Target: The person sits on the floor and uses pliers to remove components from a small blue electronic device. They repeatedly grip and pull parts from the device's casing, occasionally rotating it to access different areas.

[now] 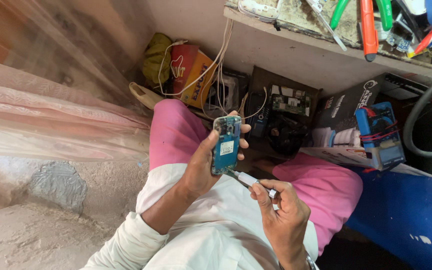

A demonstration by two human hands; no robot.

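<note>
Two hands over the lap: left hand (203,167) clasps an opened phone (226,145) upright, steadying it, while right hand (281,210) pinches a screwdriver (248,179), tip at its lower edge.

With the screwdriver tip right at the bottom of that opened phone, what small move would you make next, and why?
Probably seat the tip squarely and turn gently. The left hand holds the opened phone upright, and the right hand angles the white-handled screwdriver at its lower edge; whether the tip sits in a screw cannot be told.
</note>
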